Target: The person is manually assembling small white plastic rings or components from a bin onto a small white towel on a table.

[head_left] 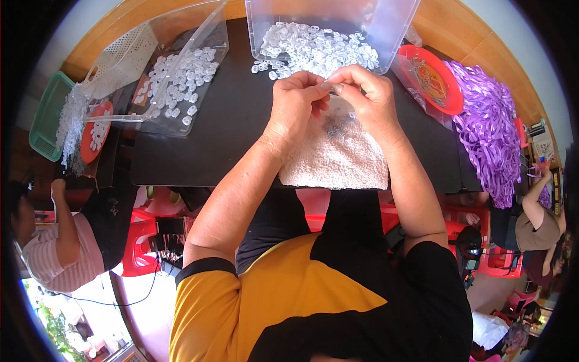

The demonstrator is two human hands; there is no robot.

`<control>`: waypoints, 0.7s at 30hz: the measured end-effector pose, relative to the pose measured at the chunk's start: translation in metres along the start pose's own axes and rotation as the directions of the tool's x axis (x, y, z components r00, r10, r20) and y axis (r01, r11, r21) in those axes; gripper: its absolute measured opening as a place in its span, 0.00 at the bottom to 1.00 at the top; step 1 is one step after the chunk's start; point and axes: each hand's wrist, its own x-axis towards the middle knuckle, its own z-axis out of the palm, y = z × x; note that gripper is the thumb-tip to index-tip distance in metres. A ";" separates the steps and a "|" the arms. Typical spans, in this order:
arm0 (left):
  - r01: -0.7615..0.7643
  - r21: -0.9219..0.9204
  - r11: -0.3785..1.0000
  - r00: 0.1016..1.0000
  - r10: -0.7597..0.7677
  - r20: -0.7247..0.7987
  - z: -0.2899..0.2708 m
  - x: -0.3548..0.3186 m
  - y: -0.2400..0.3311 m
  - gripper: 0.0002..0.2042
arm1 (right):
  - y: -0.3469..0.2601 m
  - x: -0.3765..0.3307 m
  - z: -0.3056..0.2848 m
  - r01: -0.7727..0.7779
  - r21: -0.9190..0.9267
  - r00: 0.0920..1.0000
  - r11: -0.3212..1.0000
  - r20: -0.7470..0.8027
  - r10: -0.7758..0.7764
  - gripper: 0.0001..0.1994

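Note:
My left hand [294, 101] and my right hand [369, 99] meet fingertip to fingertip above a pale terry towel [338, 161]. Both are closed in a pinch, thumb against forefinger. What they hold between them is too small and too covered to name. Under the hands, a little heap of small grey pieces [333, 127] lies on the towel. Just beyond my fingers stands a clear plastic bin [395, 27], tipped toward me, with many small whitish plastic pieces [313, 48] spilling at its front edge.
Left on the black table [235, 120], another clear bin [208, 42] holds similar pieces. Farther left are a white basket [123, 57], a green basket [43, 130] and a red plate [89, 154]. At right sit a red dish [453, 102] and purple ribbons [485, 127]. Other people sit both sides.

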 end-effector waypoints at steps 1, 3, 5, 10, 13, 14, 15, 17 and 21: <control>0.000 0.002 1.000 1.000 0.000 0.001 0.000 0.000 0.000 0.04 | 0.000 0.000 0.000 -0.004 -0.007 1.000 1.000 0.002 0.004 0.04; 0.000 0.004 1.000 1.000 0.000 0.004 0.000 0.000 0.000 0.04 | 0.000 0.000 -0.001 -0.006 -0.010 1.000 1.000 0.004 0.006 0.04; 0.000 0.006 1.000 1.000 0.000 0.007 0.001 0.000 0.000 0.04 | 0.000 -0.001 -0.001 -0.007 -0.011 1.000 1.000 0.005 0.007 0.04; 0.005 0.014 1.000 1.000 -0.005 0.002 0.001 0.000 -0.001 0.04 | 0.000 -0.001 -0.001 -0.017 0.000 1.000 1.000 0.000 0.017 0.05; 0.007 0.015 1.000 1.000 -0.007 -0.001 0.001 0.000 -0.001 0.04 | 0.002 0.000 0.001 0.006 0.003 1.000 1.000 -0.023 -0.006 0.05; 0.007 0.016 1.000 1.000 -0.007 -0.001 0.001 0.001 -0.001 0.04 | 0.003 0.000 0.001 0.005 0.003 1.000 1.000 -0.024 -0.005 0.05; 0.008 0.016 1.000 1.000 -0.008 0.001 0.001 0.001 -0.001 0.04 | 0.004 0.000 0.001 0.013 0.000 1.000 1.000 -0.025 -0.013 0.05; 0.010 0.017 1.000 1.000 -0.010 0.004 0.001 0.000 -0.001 0.04 | 0.004 0.000 0.001 0.018 -0.003 1.000 1.000 -0.025 -0.019 0.06; 0.008 0.022 1.000 1.000 -0.008 -0.003 0.002 0.000 -0.001 0.03 | 0.004 -0.001 0.001 0.012 -0.005 1.000 1.000 -0.025 -0.012 0.06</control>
